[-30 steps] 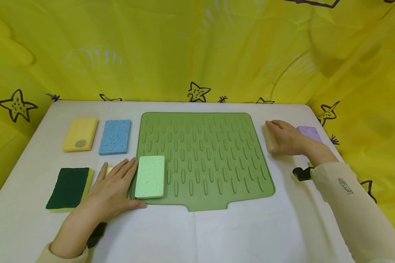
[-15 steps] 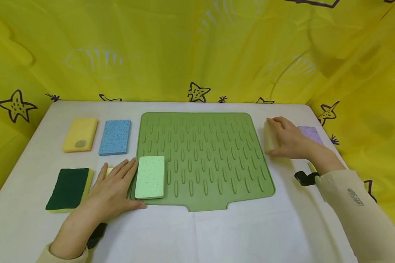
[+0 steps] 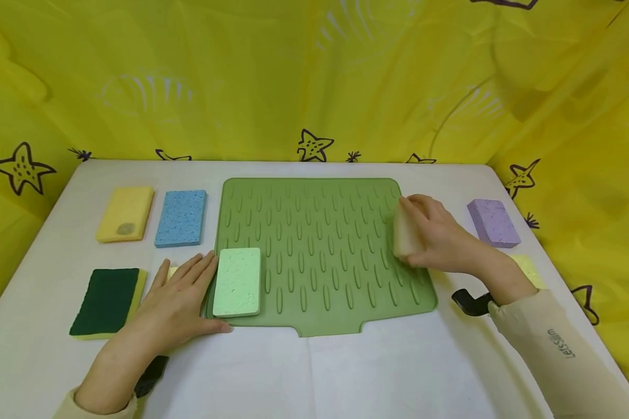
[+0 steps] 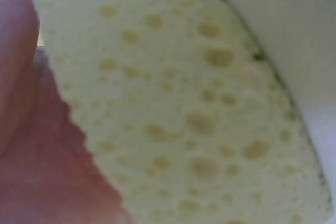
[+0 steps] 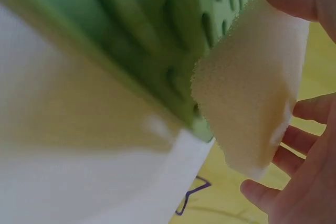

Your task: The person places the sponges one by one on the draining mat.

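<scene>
My right hand (image 3: pixel 442 238) grips a cream-coloured sponge (image 3: pixel 406 233) over the right side of a green ridged mat (image 3: pixel 314 233). In the right wrist view the sponge (image 5: pixel 247 87) stands on edge between thumb and fingers; whether it touches the mat I cannot tell. Palm down, my left hand (image 3: pixel 175 305) rests with fingers spread at the mat's left edge. Under it lies a pale yellow sponge (image 3: pixel 172 272), mostly hidden from the head view; its porous face (image 4: pixel 168 98) fills the left wrist view. A mint green sponge (image 3: pixel 237 282) lies flat on the mat's near left corner.
At left on the white table (image 3: pixel 335 372) lie a yellow sponge (image 3: pixel 126 209), a blue sponge (image 3: pixel 180 218) and a dark green scouring sponge (image 3: pixel 105 299). A purple sponge (image 3: pixel 494 224) and a light yellow sponge (image 3: pixel 526 267) lie at right. Yellow curtains (image 3: pixel 251 75) enclose the table.
My right hand has carried the cream sponge leftward from beside the mat to over its right side, which uncovers the purple and light yellow sponges. The left hand stays in place.
</scene>
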`<state>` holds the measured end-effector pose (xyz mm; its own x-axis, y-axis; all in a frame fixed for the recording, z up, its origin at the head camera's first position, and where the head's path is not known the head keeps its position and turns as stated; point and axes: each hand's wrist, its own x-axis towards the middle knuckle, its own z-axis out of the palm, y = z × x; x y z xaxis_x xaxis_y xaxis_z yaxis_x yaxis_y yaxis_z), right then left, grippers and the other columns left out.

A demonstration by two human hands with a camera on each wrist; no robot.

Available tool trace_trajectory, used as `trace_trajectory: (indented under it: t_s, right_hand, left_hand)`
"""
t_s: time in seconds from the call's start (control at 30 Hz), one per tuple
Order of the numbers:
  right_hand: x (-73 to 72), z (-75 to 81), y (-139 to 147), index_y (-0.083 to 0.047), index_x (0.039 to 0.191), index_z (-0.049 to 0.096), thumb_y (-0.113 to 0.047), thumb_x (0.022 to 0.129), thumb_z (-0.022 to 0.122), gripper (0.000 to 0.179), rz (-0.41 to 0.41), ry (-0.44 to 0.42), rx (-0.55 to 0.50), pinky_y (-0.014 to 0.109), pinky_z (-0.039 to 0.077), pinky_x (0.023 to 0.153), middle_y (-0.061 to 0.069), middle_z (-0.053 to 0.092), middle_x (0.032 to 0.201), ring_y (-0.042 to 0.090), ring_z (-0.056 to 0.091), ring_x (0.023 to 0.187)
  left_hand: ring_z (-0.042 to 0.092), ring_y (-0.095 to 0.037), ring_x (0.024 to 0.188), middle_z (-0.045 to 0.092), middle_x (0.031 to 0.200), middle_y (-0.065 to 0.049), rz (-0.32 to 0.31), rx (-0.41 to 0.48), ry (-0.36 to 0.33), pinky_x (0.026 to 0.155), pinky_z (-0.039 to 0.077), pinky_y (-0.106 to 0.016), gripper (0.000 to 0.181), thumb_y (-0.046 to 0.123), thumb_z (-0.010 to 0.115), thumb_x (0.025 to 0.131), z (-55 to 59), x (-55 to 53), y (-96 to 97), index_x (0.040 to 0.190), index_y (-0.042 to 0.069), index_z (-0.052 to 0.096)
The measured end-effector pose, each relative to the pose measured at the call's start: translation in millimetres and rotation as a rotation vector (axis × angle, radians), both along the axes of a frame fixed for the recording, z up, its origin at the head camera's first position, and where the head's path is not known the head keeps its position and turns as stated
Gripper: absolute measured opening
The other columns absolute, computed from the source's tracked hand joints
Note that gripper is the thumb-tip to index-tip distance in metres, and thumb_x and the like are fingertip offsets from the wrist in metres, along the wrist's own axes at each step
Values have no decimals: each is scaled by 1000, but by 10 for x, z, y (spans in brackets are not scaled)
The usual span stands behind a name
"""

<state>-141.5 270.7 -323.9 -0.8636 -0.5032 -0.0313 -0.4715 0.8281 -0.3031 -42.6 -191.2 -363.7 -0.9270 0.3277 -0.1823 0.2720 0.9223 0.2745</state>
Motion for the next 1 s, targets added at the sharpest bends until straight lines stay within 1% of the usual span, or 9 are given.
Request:
trace_trajectory:
  t_s: [0.17,0.33,0.57,0.73,0.87,1.0]
  right_hand:
    - [90,-4,-144,1,156,21,-31,75,81,105,51,18,-3,61,33,108,26,25,152,43,31,135]
    - [176,5,-302,-2,157,22,-36,74,81,107,73,20,8,57,36,109,22,26,153,39,33,136]
    - [271,41,-526,-4,157,23,-44,72,82,110,122,49,10,52,33,116,18,26,156,34,31,142]
    - [315,39,-644,-5,157,24,-48,72,81,111,163,65,4,50,35,115,16,26,158,32,30,143]
    - [342,30,-722,-8,159,20,-52,74,79,112,183,50,17,51,33,117,14,25,160,31,30,145]
    - [387,18,-800,-7,158,21,-53,75,78,111,195,59,12,52,31,118,14,26,160,31,30,145]
  left_hand:
    - [25,-40,149,26,163,-18,1,5,-2,116,8,-72,125,70,77,66,3,-1,0,156,1,24]
    - [26,-40,148,27,162,-18,-7,8,-5,115,9,-72,124,70,77,67,-1,-5,5,156,1,25]
    - [27,-41,148,27,162,-18,-6,6,0,115,9,-72,124,70,77,66,4,3,-6,156,0,26]
    - [27,-41,148,27,162,-18,-10,2,-2,115,9,-72,124,70,77,67,3,7,-15,156,0,26]
    - [26,-41,148,27,162,-18,-11,6,-1,115,9,-72,124,70,76,67,-3,1,-15,156,0,26]
    - [26,-41,148,27,162,-18,-14,2,-1,114,10,-72,125,71,76,67,-6,2,-15,156,1,25]
